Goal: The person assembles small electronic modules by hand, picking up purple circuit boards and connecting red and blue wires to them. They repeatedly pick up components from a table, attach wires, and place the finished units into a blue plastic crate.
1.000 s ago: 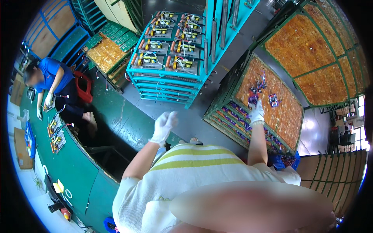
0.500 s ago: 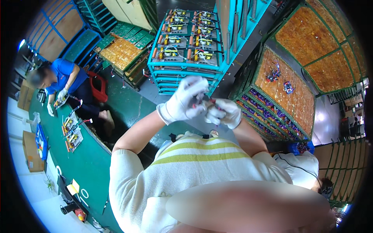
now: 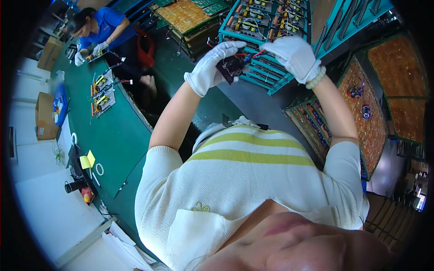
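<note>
In my white-gloved left hand (image 3: pixel 211 67) is a small dark circuit board (image 3: pixel 231 68), gripped at its edge and tilted with its face partly showing. Red and blue wires stick out from the board's upper right side. The gloved fingers of my right hand (image 3: pixel 296 58) are closed at the end of the red wire (image 3: pixel 258 53), which runs across from the board. Both hands are raised in front of a teal metal rack (image 3: pixel 271 88). The fingertips of my right hand are partly hidden behind the glove.
Larger boards with yellow and orange parts (image 3: pixel 280 22) fill the rack's top. At right, a wooden-topped stack (image 3: pixel 377 131) carries two small boards. A co-worker (image 3: pixel 106 29) handles a board at the green bench (image 3: pixel 113 140) on the left, where more boards (image 3: pixel 103 95) lie.
My hands have moved apart, my right hand going up and to the right, and the board now shows clearly between them. The whole view has shifted, with the bench and rack displaced rightward.
</note>
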Action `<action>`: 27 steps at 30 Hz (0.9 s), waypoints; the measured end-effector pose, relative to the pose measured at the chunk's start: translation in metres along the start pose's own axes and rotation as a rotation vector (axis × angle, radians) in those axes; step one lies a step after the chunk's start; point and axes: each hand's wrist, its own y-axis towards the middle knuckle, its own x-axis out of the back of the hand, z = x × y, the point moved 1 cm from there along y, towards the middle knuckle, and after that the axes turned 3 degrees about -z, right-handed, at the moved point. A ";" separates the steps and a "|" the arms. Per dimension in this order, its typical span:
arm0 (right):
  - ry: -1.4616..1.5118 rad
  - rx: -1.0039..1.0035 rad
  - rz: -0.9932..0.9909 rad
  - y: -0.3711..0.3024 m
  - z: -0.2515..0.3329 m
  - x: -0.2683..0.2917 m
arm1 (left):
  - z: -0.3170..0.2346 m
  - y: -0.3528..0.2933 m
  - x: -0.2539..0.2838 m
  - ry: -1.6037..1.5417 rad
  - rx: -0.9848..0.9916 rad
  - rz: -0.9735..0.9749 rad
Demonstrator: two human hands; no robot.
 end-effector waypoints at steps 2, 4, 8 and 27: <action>-0.264 0.123 -0.125 0.014 0.003 0.002 | 0.003 -0.004 0.000 -0.001 0.071 0.020; -0.334 0.184 -0.295 0.021 0.005 0.002 | 0.005 -0.007 -0.006 -0.087 0.179 0.059; -0.154 0.190 -0.553 0.039 0.043 0.009 | 0.018 -0.010 -0.001 -0.216 0.283 0.166; 1.325 -0.667 0.693 0.048 0.056 0.001 | -0.012 -0.040 -0.031 1.428 -1.316 -0.408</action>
